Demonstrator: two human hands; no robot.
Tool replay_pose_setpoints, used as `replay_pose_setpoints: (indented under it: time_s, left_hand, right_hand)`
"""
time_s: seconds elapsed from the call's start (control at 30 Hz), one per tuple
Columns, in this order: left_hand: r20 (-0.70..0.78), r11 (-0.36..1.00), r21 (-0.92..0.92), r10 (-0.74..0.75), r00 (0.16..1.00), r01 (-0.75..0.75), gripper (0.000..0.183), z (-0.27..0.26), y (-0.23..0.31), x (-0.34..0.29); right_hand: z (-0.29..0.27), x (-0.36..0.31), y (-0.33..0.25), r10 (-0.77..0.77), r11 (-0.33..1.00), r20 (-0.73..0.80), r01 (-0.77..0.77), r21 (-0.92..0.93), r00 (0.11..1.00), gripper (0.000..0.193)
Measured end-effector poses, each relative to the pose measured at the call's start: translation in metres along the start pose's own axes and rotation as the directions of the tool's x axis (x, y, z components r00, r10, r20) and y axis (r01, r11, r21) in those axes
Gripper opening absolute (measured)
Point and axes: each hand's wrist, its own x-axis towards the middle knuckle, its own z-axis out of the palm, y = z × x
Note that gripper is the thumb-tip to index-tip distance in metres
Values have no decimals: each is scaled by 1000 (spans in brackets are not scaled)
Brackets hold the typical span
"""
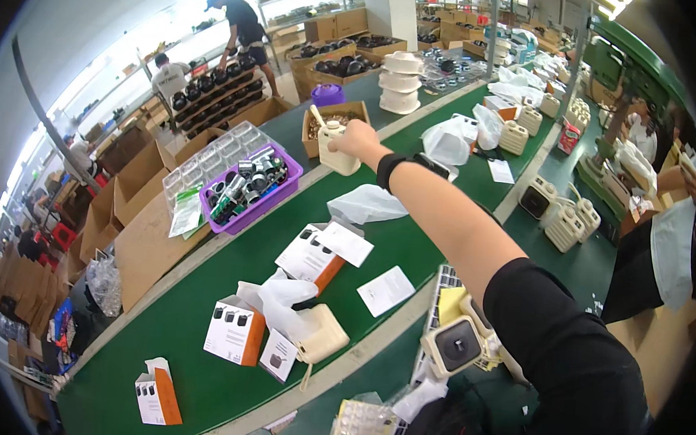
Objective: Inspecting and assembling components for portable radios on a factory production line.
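Note:
My right hand [358, 142] reaches across the green conveyor belt [284, 218] with a black band on its wrist. Its fingers are closed around a cream, jerrycan-shaped speaker [339, 155], held upright beside an open cardboard box [308, 145] on the far side. My left hand is out of view. A similar cream speaker [325, 336] lies on the belt, partly under a white plastic bag [287, 297]. Nearer me, another speaker [453, 347] shows its round black grille. White-and-orange boxes [233, 330] and a paper leaflet [385, 291] rest on the belt.
Beyond the belt stand a purple basket of metal parts [252, 189], clear plastic trays [212, 157] and a stack of cream parts [400, 83]. Several finished-looking speakers [567, 223] stand at right, near a green machine [624, 71]. A person [244, 32] works at the back.

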Motion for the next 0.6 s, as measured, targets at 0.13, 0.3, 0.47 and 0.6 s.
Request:
replay_pose_setpoints:
  time_s: [0.13,0.3,0.47,0.6]
  left_hand:
    - [-30,998,13,-56,998,56,68,13,5,22]
    - [-87,996,25,-86,992,89,67,23,3,34]
    - [-112,994,45,-99,989,104,66,26,-3,34]
    - [-106,992,43,-115,988,120,65,23,-6,22]
  right_hand:
    - [76,20,-7,77,997,-25,-76,16,997,49]
    - [144,44,-9,159,986,-141,-149,77,977,49]
    - [162,60,0,38,998,-119,-31,57,992,61]
    - [144,27,2,87,970,-129,-54,236,988,69]
